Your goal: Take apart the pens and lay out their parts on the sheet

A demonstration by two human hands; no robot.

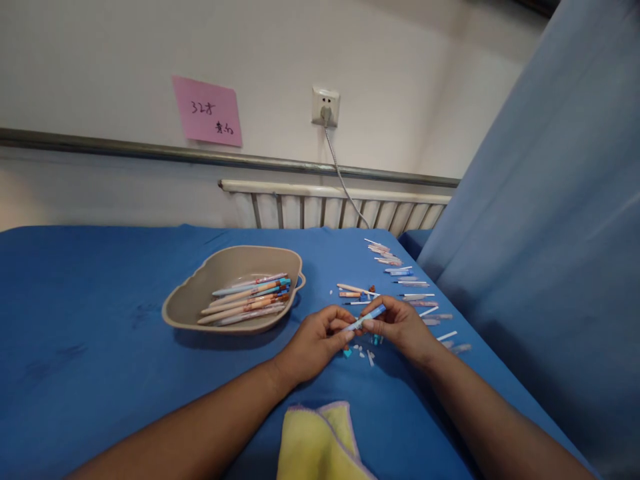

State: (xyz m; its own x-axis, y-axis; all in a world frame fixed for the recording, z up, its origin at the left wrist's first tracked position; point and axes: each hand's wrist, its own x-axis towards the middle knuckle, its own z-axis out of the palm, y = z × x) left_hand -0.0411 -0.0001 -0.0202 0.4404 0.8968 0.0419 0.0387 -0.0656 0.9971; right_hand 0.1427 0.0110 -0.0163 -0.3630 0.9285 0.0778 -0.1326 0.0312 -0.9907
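Blue pen [367,319]: held above the blue sheet [115,287], R of the tray, pinched at both ends; L hand [317,337] grips the pale end, R hand [400,327] the blue end, fingers closed. Status (est.): part-done. Pens in the tray [247,303] look complete, approx. one layer, slim smooth plastic bodies in peach, blue and pale tones. Remaining: loose pcs on the sheet, incl. white bits [370,358] and a turquoise bit [347,354] below the hands, plus thin white rods [447,336] and pale barrels [430,322] grouped along the R edge. Joint at fingertips too small to verify. Tray [215,328]: beige, rigid, rounded, w/ scalloped rim and loop handle. Sheet: matte fabric, lightly creased. Front: yellow cloth [313,447], soft, folded, w/ purple edging. Far R: blue curtain [550,267], draped.
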